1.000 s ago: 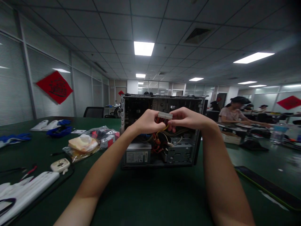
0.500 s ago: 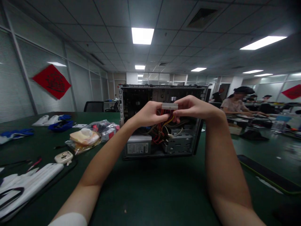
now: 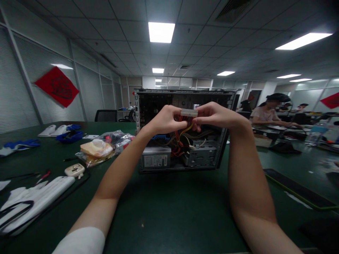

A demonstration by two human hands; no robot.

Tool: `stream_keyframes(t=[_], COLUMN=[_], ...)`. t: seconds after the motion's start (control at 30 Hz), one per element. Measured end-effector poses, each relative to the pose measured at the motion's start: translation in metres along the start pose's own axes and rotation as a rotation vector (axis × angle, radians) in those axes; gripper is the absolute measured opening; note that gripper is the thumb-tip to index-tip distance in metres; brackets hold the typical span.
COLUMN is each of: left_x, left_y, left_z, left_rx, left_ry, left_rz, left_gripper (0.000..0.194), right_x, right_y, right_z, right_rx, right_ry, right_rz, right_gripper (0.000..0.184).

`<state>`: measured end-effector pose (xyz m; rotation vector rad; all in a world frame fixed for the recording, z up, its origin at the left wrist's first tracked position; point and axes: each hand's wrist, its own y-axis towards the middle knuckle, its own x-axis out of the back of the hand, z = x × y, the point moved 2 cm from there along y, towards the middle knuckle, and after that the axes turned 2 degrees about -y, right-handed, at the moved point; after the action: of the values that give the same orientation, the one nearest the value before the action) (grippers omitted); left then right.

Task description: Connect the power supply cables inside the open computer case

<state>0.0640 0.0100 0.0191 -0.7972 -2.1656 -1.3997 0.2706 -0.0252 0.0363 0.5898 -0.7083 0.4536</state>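
Between my two hands, in front of an open computer case (image 3: pixel 182 170), is a wide white power connector (image 3: pixel 189 113). Fingers of my left hand (image 3: pixel 168 120) pinch its left end, while those of my right hand (image 3: pixel 212 115) grip its right end. Red, orange and yellow wires (image 3: pixel 180 141) run down from the connector into the case. At the lower left of the case sits the power supply (image 3: pixel 156 160), with a printed label. A metal drive cage (image 3: pixel 202 157) is at the lower right. My hands hide part of the case's inside.
On the green table (image 3: pixel 164 211) at left lie a plastic bag of items (image 3: pixel 97 150), a white adapter (image 3: pixel 75 170), a white power strip (image 3: pixel 45 201) and blue-white gloves (image 3: pixel 21 145). At right are a black mat (image 3: pixel 296 187), a water bottle (image 3: pixel 317 133) and a seated person (image 3: pixel 270 113).
Both hands keep hold of the connector, which now shows its face more edge-on, slightly tilted. The whole scene has shifted a little upward in view.
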Motion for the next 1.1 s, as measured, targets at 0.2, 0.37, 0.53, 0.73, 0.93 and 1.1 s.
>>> stream_keyframes(t=[0.2,0.37,0.53,0.73,0.93,1.1], left_x=[0.003,0.002,0.002,-0.002,-0.002,-0.001], left_y=[-0.003,-0.002,-0.002,-0.003,-0.003,-0.001], left_z=[-0.004,0.006,0.007,-0.001,-0.001,0.005], left_rx=[0.028,0.018,0.041,0.017,-0.001,-0.001], left_ry=[-0.022,-0.169,-0.219,-0.094,-0.021,-0.186], left_rz=[0.130,0.224,0.257,0.171,0.119,0.176], left_gripper=[0.014,0.015,0.024,0.023,0.024,0.029], right_x=[-0.002,-0.004,-0.005,-0.004,-0.001,-0.003], right_y=[-0.004,-0.004,-0.005,-0.006,-0.004,-0.005], right_z=[0.008,0.012,0.016,0.013,0.010,0.012], right_rx=[0.005,0.016,0.027,0.039,0.053,0.059], right_ry=[-0.017,-0.042,-0.052,-0.090,-0.094,-0.091], right_rz=[0.051,0.072,0.062,0.030,0.008,-0.003], right_gripper=[0.040,0.035,0.036,0.035,0.034,0.040])
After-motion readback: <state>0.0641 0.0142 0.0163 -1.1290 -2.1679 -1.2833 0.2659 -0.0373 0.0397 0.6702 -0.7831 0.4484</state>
